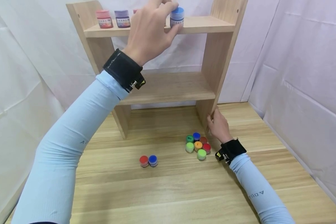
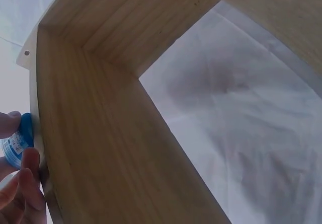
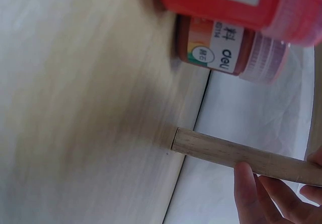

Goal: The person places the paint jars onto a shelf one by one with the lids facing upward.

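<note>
At the top board of the wooden shelf, my left hand pinches a blue paint jar between thumb and fingers. The left wrist view shows the blue lid at the board's edge, with fingertips around the jar. Down at the table, my right hand grips the foot of the shelf's right side panel. Right beside that hand stands a cluster of paint jars, among them a red jar, a brown jar and an orange jar.
On the top board stand a pink-red jar and a purple jar; another is mostly hidden behind my left hand. A red-lidded jar and a blue-lidded jar sit together on the wooden table. White cloth hangs around.
</note>
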`<state>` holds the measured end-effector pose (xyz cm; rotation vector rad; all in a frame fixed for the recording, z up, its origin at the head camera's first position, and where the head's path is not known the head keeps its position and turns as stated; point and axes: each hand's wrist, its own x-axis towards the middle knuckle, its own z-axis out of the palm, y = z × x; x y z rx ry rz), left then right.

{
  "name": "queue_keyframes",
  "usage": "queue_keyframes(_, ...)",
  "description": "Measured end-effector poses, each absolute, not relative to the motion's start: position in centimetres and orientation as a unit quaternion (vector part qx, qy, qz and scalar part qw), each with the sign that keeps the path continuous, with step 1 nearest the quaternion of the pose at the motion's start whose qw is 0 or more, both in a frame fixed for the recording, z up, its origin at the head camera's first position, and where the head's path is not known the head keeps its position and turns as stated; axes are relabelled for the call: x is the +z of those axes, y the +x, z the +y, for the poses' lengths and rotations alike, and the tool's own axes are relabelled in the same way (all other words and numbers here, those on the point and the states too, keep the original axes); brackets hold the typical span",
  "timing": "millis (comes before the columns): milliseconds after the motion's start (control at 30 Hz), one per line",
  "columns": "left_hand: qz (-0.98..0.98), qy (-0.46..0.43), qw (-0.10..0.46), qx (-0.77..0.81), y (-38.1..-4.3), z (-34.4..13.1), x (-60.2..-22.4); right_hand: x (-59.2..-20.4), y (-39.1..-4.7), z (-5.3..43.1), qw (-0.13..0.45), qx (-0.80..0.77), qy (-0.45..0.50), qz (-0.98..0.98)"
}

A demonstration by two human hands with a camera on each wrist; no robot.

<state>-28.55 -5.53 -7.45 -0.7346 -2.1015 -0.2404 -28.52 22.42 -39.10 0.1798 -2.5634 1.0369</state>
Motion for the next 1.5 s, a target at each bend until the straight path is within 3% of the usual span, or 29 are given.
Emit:
queue_keyframes(633,-0.840,-0.320,0.436,-0.050,-28.5,-5.2,-7.6,-39.5,-28.7,22.5,0.181,0.371,0.064,-0.909)
queue_keyframes(1100,-0.875,-0.302,0.377,-0.025,-28.3,-4.6,-7.0,-39.5,-28.7,22.6,0.177,0.374,0.060,-0.909)
queue_keyframes(1500,-0.888,-0.283,0.361,0.007,-28.4,-4.2,-6.8,-39.4,-28.8,22.6,0.176,0.372,0.058,-0.910)
